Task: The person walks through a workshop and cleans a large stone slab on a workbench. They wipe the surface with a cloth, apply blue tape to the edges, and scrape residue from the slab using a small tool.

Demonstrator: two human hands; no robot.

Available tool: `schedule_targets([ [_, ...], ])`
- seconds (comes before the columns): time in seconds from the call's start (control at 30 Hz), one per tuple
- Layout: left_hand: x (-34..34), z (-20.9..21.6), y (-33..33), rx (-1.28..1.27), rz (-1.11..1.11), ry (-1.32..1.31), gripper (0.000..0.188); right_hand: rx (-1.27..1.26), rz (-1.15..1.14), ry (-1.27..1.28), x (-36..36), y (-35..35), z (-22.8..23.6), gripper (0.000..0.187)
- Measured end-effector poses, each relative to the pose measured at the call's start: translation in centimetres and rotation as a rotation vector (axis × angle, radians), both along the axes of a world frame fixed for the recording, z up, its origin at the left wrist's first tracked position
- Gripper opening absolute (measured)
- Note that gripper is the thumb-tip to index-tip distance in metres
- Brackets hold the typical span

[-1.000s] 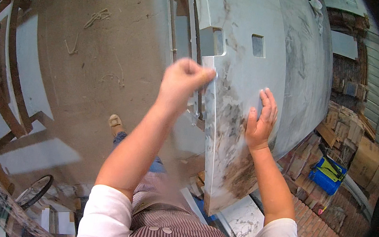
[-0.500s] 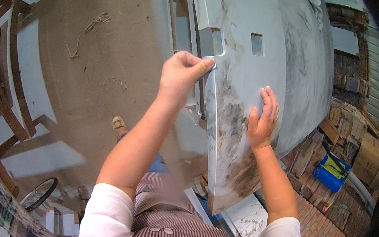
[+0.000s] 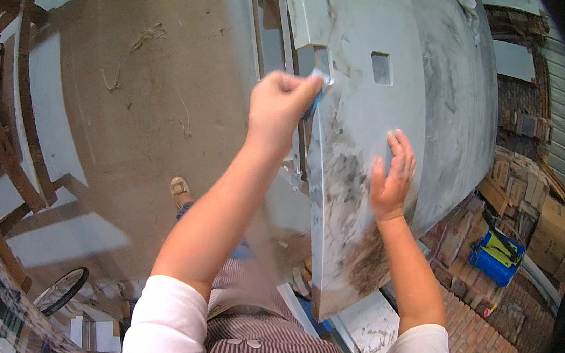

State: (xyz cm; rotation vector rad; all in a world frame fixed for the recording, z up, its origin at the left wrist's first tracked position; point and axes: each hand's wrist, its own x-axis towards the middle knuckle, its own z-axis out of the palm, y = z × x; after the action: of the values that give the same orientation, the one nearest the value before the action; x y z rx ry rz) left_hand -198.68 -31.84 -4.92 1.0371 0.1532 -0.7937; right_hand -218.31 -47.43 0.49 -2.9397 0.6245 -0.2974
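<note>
A large white stone slab (image 3: 355,129) with grey and brown veins lies in front of me. Its left edge has a notch, and a small square hole is cut to the right of it. My left hand (image 3: 282,106) is closed in a pinch on a thin blue-and-white piece (image 3: 316,96), whose exact kind I cannot make out. It is held against the slab's edge at the lower corner of the notch. My right hand (image 3: 393,179) lies on the slab's face with fingers stretched out and the thumb apart, holding nothing.
On the right, a blue container (image 3: 496,258) with a yellow-green top stands near stacked bricks (image 3: 482,335) and a cardboard box (image 3: 551,238). A brown wooden frame (image 3: 22,88) stands far left. String (image 3: 148,36) lies on the floor.
My left hand has moved slightly up and right along the slab's edge toward the notch, and more of the blue piece shows. My right hand stays in place on the slab.
</note>
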Motion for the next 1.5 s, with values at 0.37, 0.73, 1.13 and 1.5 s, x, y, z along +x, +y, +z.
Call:
schedule_targets([
  [0.37,-3.1,0.0,0.8,0.033,-0.011,0.006,0.03,-0.013,-0.018,0.004,-0.4,0.0,-0.3,0.047],
  [0.73,-3.8,-0.6,1.4,0.021,-0.068,-0.026,0.03,0.004,-0.049,0.019,-0.4,0.3,0.0,0.048],
  [1.13,-14.1,-2.4,6.6,0.083,-0.372,-0.02,0.023,-0.065,-0.01,-0.02,-0.8,0.2,0.0,0.045],
  [1.5,-17.1,-2.1,8.1,0.16,-0.54,-0.202,0.025,-0.049,-0.03,-0.007,-0.8,0.3,-0.1,0.047],
])
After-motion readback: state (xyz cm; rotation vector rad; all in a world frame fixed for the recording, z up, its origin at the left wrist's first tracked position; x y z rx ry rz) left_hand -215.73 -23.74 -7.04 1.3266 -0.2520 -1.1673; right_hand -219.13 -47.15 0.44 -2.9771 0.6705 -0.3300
